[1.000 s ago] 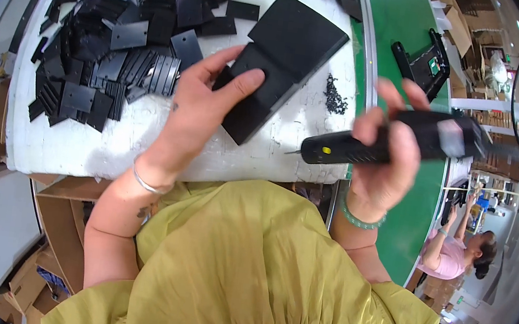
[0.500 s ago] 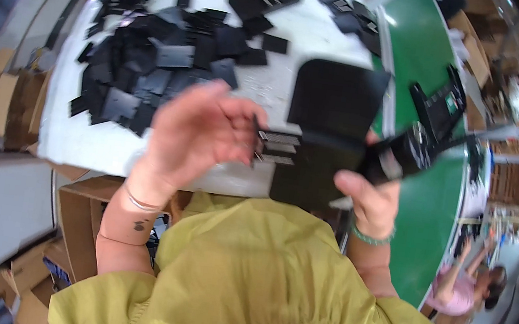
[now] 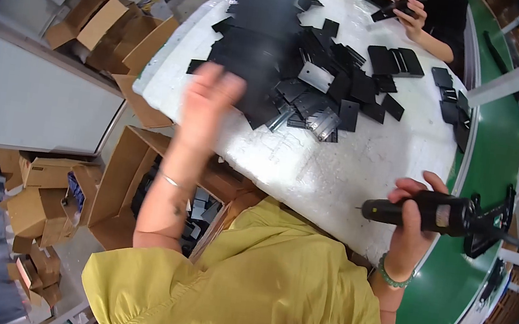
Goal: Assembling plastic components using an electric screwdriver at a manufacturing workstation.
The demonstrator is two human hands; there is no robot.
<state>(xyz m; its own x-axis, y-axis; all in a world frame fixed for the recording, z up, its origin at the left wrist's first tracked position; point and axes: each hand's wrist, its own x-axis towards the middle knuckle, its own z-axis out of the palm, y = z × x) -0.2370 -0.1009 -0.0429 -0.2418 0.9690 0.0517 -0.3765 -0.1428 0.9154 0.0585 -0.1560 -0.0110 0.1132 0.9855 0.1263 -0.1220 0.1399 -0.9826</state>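
Right hand [image 3: 411, 211] grips a black cylindrical electric screwdriver [image 3: 436, 215]; blurred left hand [image 3: 210, 100] hovers open, empty, beside flat black plates [image 3: 313, 80] on the white desk [image 3: 364, 163].

We see bright, even overhead light with glare on the white table [image 3: 364, 163], a motion-blurred left hand [image 3: 210, 100], strong fisheye bending, a black vignette at the rim, and soft shadows.
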